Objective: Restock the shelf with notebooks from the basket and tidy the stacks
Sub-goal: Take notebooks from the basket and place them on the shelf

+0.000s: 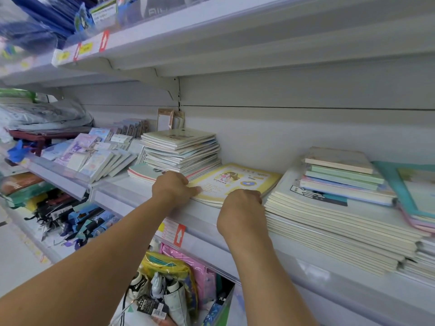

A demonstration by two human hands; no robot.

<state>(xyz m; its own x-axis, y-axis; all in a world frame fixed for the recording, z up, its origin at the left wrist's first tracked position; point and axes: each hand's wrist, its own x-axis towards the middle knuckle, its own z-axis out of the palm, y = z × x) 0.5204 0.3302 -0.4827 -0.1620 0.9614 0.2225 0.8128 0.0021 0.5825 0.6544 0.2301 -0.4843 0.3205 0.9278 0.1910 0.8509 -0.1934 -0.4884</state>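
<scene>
At the shelf's [207, 215] front edge, the left hand [173, 188] and right hand [242, 205] both gripped the near edge of the yellow-bordered notebooks [235, 182], apparently to square that low pile between the taller stacks [181, 149].

Blue packaged goods [40, 22] hang at upper left; a yellow pouch [164, 267] and pink packet [202, 274] sit below.

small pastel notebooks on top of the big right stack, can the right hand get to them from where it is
Probably yes. The right hand grips the yellow-bordered notebook's near edge, right beside the big stack. The small pastel notebooks lie uncovered on top, with open space above, though the hand must let go first.
</scene>
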